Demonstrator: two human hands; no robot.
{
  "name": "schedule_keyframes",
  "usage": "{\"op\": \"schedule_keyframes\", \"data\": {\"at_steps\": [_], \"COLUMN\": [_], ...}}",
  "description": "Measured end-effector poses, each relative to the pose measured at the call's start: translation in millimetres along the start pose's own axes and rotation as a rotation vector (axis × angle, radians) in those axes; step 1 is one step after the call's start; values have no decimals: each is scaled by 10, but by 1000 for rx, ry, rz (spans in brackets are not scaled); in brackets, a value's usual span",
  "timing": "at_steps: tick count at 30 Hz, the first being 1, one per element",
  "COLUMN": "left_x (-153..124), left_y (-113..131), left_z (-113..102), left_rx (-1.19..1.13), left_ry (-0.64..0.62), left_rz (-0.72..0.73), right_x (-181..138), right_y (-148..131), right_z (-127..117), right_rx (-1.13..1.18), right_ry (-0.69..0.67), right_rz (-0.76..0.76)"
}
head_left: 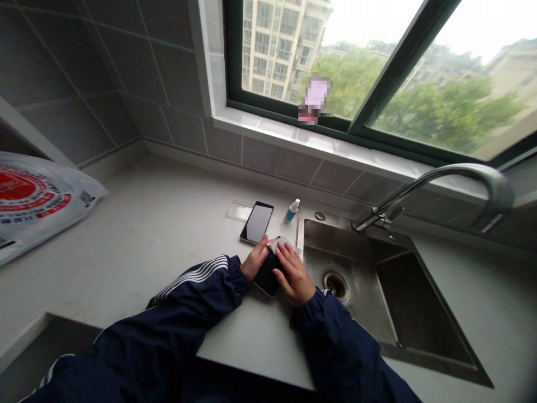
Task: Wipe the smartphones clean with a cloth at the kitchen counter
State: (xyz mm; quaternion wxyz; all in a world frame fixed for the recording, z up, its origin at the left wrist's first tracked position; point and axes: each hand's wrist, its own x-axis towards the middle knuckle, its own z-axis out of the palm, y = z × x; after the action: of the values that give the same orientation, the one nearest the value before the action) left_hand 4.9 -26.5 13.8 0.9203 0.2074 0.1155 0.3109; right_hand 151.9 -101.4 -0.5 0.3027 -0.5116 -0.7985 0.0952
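A black smartphone (265,275) is held just above the white countertop, its dark screen facing up. My left hand (255,259) grips it along the left edge, with the thumb near the top. Over the phone's upper part, my right hand (295,274) presses a whitish wipe (282,244) against the screen with its fingers. Just beyond my hands lies a second smartphone (257,222), screen up and reflecting light. A small spray bottle (292,210) with a white cap and blue label stands to its right. Partly under the second phone is a clear phone case (239,210).
To the right is a steel sink (356,296) with a curved faucet (436,179). A white plastic bag (42,201) with red print rests on the countertop (168,218) at the left. Behind runs a tiled wall below a window. An open recess shows at the lower left.
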Motion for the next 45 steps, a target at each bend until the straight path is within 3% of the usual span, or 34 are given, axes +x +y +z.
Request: {"op": "schedule_keyframes", "data": {"at_steps": [8, 20, 28, 38, 45], "left_x": [-35, 22, 25, 21, 47], "left_y": [37, 37, 25, -3, -15], "left_z": [61, 38, -4, -39, -17], "left_rx": [-6, 28, 45, 15, -30], "left_ry": [39, 8, 8, 28, -53], "left_rz": [-29, -20, -53, 6, 16], "right_x": [28, 16, 0, 2, 13], "right_y": [-108, -119, -154, -129, -77], "right_z": [-66, -24, -49, 21, 30], "right_rx": [79, 97, 131, 18, -78], "right_ry": [-86, 17, -8, -8, -14], "right_rz": [-197, -200, -247, -157, -55]}}
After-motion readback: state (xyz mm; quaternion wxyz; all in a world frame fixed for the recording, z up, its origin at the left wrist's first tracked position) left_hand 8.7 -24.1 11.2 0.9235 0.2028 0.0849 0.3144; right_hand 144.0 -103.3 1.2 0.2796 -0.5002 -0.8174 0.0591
